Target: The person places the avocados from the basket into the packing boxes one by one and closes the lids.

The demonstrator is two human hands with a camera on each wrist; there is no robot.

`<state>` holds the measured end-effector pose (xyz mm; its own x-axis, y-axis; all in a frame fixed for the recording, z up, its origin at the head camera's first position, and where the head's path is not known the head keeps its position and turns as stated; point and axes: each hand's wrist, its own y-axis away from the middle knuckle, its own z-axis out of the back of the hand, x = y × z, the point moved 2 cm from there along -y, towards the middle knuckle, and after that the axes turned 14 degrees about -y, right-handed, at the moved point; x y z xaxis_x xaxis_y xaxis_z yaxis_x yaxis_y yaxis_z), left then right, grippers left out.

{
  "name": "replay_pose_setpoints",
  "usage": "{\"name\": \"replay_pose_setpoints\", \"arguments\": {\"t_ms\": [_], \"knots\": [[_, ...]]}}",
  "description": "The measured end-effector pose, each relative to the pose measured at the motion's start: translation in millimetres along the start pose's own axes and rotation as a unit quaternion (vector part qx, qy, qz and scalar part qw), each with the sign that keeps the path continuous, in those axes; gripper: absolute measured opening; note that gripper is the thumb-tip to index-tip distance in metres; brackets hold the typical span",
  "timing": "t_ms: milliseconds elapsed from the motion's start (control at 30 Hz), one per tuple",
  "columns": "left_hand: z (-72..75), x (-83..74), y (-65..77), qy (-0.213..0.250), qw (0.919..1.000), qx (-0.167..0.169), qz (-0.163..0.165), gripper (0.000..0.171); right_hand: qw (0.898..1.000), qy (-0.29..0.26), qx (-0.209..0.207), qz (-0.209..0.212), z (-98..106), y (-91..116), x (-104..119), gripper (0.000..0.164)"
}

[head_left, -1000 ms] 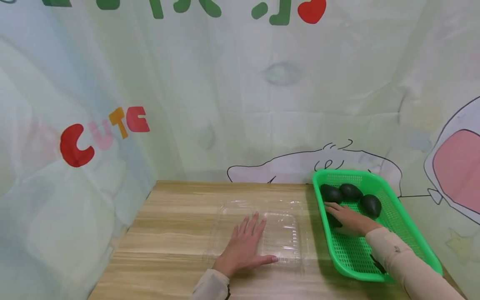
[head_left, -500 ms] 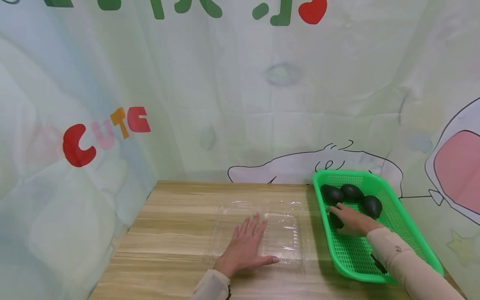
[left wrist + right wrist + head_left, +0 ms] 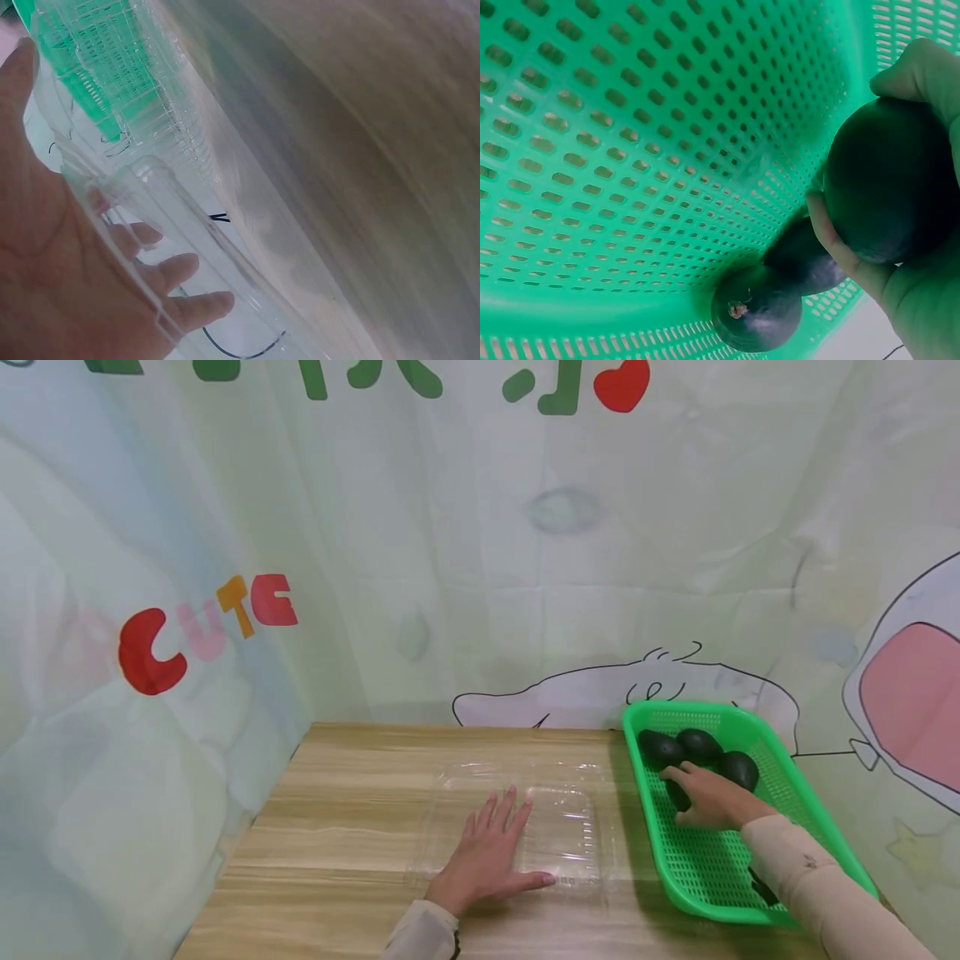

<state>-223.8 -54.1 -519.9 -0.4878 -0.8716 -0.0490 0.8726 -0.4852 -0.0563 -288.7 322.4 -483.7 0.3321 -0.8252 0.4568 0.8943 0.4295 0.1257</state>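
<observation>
From here I am seeing a clear plastic container (image 3: 562, 827) glinting along glossy ridges and a perforated basket (image 3: 697, 860) showing smooth plastic. The fruit (image 3: 885, 180) is looking smooth, faintly shiny. The desk (image 3: 360, 793) is showing wood grain; the backdrop (image 3: 375, 485) is resembling creased cloth.

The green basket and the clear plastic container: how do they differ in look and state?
The green basket is perforated and opaque; the clear plastic container is transparent. The basket holds dark fruits, one gripped by the right hand; the container lies under the left hand. Both rest on the wooden table.
</observation>
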Motion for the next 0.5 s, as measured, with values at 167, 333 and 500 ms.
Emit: {"name": "replay_pose_setpoints", "arguments": {"t_ms": [167,333,500], "knots": [[0.3,-1.0,1.0,0.006,1.0,0.003,0.0,0.11,1.0,0.01,-0.024,0.003,3.7,5.1,2.0,0.066],[0.6,-1.3,1.7,0.007,1.0,0.004,0.0,0.11,0.999,0.02,-0.048,0.01,12.7,11.7,7.3,0.066],[-0.2,0.0,0.8,0.01,0.9999,0.004,-0.002,0.11,0.997,0.021,-0.069,0.006,23.9,17.8,17.1,0.065]]}}
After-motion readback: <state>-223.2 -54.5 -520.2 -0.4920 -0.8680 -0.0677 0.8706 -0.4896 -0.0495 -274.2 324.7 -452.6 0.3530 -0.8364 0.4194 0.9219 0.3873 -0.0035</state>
